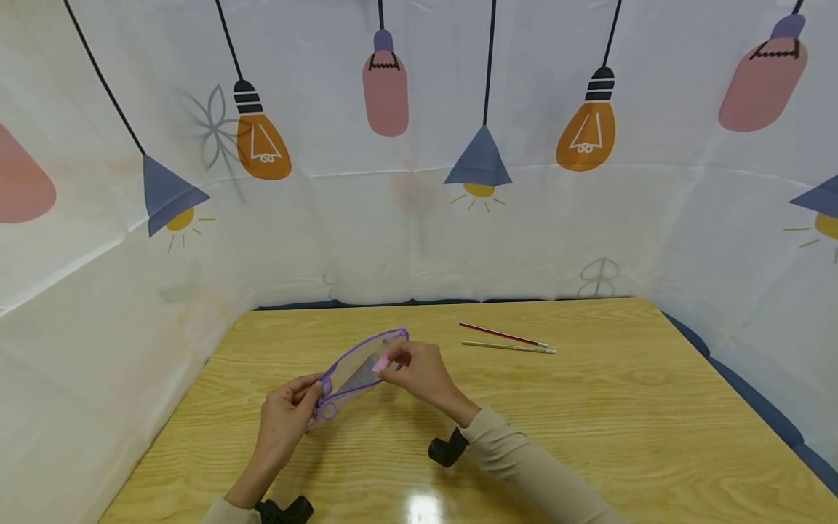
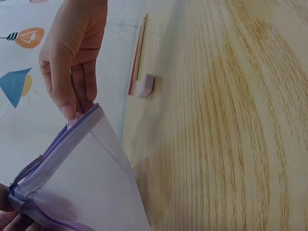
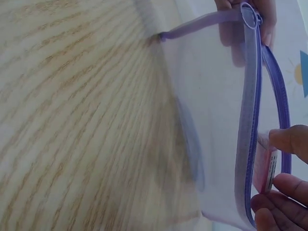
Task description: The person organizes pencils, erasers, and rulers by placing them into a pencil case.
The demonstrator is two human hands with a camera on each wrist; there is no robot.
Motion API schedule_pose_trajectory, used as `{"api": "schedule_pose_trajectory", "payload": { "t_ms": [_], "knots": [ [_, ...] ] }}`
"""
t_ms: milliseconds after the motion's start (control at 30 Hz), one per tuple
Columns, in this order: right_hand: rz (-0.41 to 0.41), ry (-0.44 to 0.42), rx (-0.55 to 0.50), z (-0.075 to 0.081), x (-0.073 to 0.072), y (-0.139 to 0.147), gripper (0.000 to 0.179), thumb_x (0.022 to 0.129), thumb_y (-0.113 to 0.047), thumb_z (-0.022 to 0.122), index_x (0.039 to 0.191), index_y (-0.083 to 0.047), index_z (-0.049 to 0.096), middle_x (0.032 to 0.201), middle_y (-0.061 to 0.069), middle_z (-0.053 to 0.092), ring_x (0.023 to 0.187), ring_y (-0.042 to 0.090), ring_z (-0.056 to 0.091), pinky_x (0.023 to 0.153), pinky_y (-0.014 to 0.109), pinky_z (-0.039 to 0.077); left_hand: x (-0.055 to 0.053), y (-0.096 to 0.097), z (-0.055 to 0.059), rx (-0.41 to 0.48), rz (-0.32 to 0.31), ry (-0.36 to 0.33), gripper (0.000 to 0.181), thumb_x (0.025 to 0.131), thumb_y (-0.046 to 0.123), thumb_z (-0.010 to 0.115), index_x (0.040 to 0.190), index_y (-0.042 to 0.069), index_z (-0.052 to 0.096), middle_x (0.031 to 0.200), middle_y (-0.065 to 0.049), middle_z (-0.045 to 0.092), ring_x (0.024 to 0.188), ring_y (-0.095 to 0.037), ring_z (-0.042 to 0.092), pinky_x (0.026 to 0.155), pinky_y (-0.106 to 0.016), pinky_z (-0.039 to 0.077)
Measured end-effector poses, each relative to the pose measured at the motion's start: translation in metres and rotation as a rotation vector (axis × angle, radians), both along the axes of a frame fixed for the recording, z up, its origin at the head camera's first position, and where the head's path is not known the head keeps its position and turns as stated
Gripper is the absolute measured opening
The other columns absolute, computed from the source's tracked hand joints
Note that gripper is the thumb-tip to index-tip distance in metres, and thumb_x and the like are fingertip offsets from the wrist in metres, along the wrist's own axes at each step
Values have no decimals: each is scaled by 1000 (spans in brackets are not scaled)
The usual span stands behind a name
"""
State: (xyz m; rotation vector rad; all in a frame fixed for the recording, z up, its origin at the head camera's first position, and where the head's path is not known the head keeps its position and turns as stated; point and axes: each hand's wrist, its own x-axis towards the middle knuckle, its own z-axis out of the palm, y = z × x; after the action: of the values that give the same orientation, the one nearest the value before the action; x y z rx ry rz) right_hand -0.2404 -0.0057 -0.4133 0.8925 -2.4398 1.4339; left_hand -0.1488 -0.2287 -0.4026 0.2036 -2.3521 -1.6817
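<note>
My left hand (image 1: 283, 418) grips one end of a translucent zipper pouch (image 1: 345, 397) with purple trim, beside its round zipper pull (image 3: 249, 17). The pouch is tilted up off the table with its zipper open. My right hand (image 1: 422, 372) pinches a pink eraser (image 1: 380, 363) between thumb and fingers at the pouch's mouth. In the right wrist view, that eraser (image 3: 262, 169) shows a white printed edge between the two zipper sides. A bluish curved shape (image 3: 193, 144) shows through the pouch wall. A pink-and-white block (image 2: 146, 86) lies on the table in the left wrist view.
A dark red pencil (image 1: 503, 334) and a gold pencil (image 1: 509, 347) lie side by side toward the back of the wooden table (image 1: 622, 407). A white sheet (image 1: 419, 233) printed with lamps hangs behind. Black wrist devices (image 1: 448, 447) sit at both cuffs.
</note>
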Motion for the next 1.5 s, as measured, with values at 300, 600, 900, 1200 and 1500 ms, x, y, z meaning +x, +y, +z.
{"api": "schedule_pose_trajectory", "payload": {
  "t_ms": [300,600,900,1200,1500],
  "knots": [
    [56,11,32,2,-10,-7,15,80,-21,80,89,-12,71,87,1,68,77,8,61,71,26,51,-1,0,2,-14,0,1,23,98,7,58,116,-4,67,99,-19,70,73,-15,68,51,-24,50],
    [74,10,79,5,-14,-20,15,78,-16,81,86,-6,74,85,4,69,76,10,61,70,27,51,-1,0,1,3,2,-15,24,98,6,57,117,-4,67,100,-19,70,75,-14,68,52,-26,51],
    [74,23,127,2,-18,-30,15,75,-15,84,80,-5,74,76,-1,67,68,6,56,63,22,48,-1,1,-1,4,-17,-2,23,98,7,57,116,-5,67,100,-19,70,76,-17,69,55,-26,53],
    [57,21,193,-2,-22,-35,13,75,-15,85,75,-9,73,67,-9,62,58,3,51,55,19,44,0,0,-2,7,-9,-2,24,98,6,57,117,-5,67,98,-18,71,72,-16,68,48,-23,47],
    [56,21,244,-5,-27,-39,15,73,-14,86,72,-8,73,62,-8,61,52,2,48,50,17,41,0,1,-1,9,-20,14,23,98,5,58,116,-5,67,99,-20,70,74,-16,69,53,-25,52]
  ]
}}
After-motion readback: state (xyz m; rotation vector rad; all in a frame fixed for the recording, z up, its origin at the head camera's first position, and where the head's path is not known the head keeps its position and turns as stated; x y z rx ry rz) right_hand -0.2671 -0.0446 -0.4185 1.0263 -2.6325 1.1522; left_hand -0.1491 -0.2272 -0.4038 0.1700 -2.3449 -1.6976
